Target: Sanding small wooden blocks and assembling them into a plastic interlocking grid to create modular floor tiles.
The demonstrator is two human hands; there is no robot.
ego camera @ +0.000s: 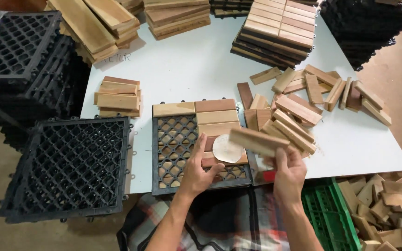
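One wooden slat (258, 141) pinched in right hand (288, 173) fingers, long axis running left-right, just right of round sanding disc (227, 148) clamped in left hand (200, 168) fingers, above half-filled black grid tile (177, 139) on table (196, 69).

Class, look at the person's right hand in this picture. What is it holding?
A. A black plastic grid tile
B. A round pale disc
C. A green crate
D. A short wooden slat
D: the right hand grips a short wooden slat and holds it above the table's edge, while the round pale disc is at the left hand.
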